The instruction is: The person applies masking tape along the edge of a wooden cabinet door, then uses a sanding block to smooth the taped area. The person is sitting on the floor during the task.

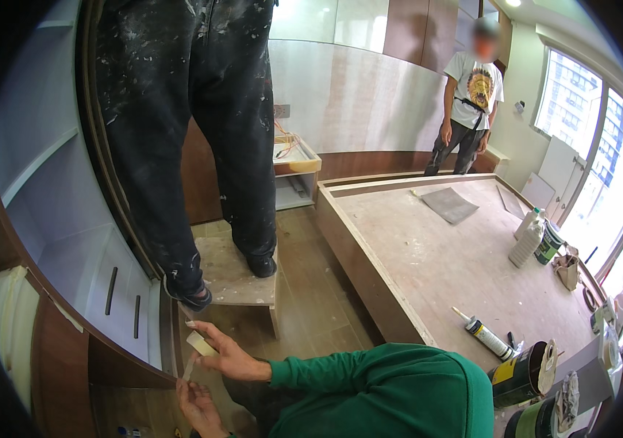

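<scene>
My right hand [226, 353], in a green sleeve, holds a roll of pale masking tape [201, 344]. A short strip of tape [188, 368] hangs from the roll down to my left hand [201, 408], whose fingertips pinch its lower end. Both hands are close to the brown curved edge [147, 366] of a built-in cabinet. Just beyond them is a low plywood step [234, 295], spattered with white. Another person in paint-marked dark trousers [240, 137] stands there, one foot on the step and the other at its cabinet side.
White cabinet drawers [122, 301] with dark handles are at the left. A wooden bed platform [382, 241] bears a sealant cartridge [489, 336], cans [516, 375], plastic bottles [527, 241] and a grey sheet [450, 205]. A second person [473, 104] stands behind it. Loose wires [288, 142] top a nightstand.
</scene>
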